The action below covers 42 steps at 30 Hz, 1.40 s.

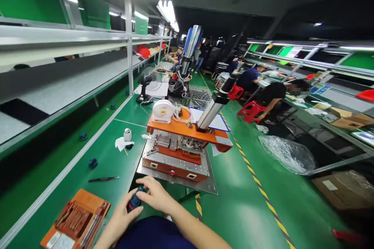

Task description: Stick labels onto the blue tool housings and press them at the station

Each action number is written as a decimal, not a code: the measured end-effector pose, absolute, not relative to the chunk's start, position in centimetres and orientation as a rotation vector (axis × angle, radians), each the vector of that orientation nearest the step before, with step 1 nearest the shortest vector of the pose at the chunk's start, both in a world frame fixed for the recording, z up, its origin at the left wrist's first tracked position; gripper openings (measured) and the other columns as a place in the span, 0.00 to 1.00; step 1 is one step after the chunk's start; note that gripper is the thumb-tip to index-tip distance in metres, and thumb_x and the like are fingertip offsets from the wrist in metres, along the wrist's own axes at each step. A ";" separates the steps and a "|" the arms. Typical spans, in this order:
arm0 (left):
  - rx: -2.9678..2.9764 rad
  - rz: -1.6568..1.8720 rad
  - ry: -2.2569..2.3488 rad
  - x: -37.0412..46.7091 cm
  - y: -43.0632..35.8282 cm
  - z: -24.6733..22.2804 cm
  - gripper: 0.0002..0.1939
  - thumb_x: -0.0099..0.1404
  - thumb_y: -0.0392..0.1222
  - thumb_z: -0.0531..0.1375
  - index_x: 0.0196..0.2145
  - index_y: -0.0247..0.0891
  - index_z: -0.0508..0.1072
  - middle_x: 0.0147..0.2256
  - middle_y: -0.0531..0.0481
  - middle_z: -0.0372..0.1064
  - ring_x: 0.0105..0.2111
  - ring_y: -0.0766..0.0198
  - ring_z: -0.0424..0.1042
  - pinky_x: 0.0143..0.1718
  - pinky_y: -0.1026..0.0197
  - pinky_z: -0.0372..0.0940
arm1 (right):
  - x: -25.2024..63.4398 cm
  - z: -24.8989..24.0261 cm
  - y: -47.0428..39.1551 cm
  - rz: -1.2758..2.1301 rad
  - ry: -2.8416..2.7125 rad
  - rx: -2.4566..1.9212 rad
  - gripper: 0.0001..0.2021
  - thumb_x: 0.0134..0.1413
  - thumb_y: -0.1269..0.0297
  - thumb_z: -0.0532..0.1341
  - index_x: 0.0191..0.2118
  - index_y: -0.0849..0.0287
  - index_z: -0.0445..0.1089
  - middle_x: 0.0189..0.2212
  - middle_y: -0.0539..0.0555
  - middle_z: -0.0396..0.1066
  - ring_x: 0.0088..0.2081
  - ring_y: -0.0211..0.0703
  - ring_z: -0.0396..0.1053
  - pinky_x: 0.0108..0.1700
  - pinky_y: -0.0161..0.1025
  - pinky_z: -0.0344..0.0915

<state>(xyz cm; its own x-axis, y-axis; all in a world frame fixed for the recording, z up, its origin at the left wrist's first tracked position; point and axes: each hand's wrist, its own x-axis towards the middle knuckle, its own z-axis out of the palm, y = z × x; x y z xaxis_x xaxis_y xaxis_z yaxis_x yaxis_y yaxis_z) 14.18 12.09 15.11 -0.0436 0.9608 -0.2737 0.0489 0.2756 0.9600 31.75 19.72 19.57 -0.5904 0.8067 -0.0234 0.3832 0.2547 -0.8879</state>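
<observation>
A small dark blue object (134, 201) is held between my two hands, low in the view near the bench's edge. My left hand (121, 214) is wrapped round its left side, thumb below. From the right, my right hand (155, 194) grips its top with thumb and fingers. Just beyond my hands stands an orange and silver press machine (175, 155). An orange fixture box (77, 220) with metal parts lies at the lower left. Above that box lies a thin dark tool (103, 179).
Dark blue round pieces (92, 163) line the bench's left side. A white bottle (127, 135) stands by a crumpled tissue (120, 144). A white fan (163, 111) sits on the press. At the right, a person (276, 95) bends beside red stools (251, 111).
</observation>
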 end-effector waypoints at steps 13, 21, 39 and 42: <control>1.391 0.758 1.411 22.5 17.3 15.2 0.27 0.53 0.52 0.68 0.48 0.40 0.72 0.48 0.43 0.76 0.50 0.48 0.74 0.54 0.54 0.65 | 40.9 17.2 21.6 1.402 -1.861 -1.367 0.13 0.46 0.65 0.68 0.40 0.57 0.70 0.31 0.46 0.69 0.34 0.38 0.64 0.38 0.35 0.59; 1.423 0.688 1.425 25.9 17.7 15.7 0.25 0.55 0.48 0.68 0.49 0.39 0.72 0.47 0.44 0.76 0.48 0.50 0.74 0.53 0.54 0.65 | 44.0 15.2 21.7 1.474 -1.750 -1.335 0.10 0.49 0.66 0.65 0.40 0.58 0.69 0.33 0.48 0.70 0.36 0.39 0.65 0.39 0.36 0.60; 1.318 0.673 1.576 26.3 14.2 15.3 0.25 0.53 0.41 0.70 0.49 0.36 0.74 0.46 0.46 0.76 0.46 0.54 0.73 0.49 0.57 0.63 | 43.7 13.0 19.8 1.983 -1.436 -1.137 0.17 0.51 0.52 0.66 0.41 0.57 0.65 0.34 0.50 0.66 0.35 0.40 0.65 0.35 0.38 0.67; 1.315 0.665 1.565 26.0 14.0 15.0 0.24 0.54 0.41 0.69 0.49 0.36 0.74 0.46 0.46 0.76 0.46 0.54 0.73 0.49 0.58 0.64 | 43.4 13.0 19.4 1.993 -1.420 -1.151 0.18 0.50 0.52 0.67 0.41 0.57 0.65 0.34 0.50 0.66 0.35 0.41 0.65 0.35 0.39 0.67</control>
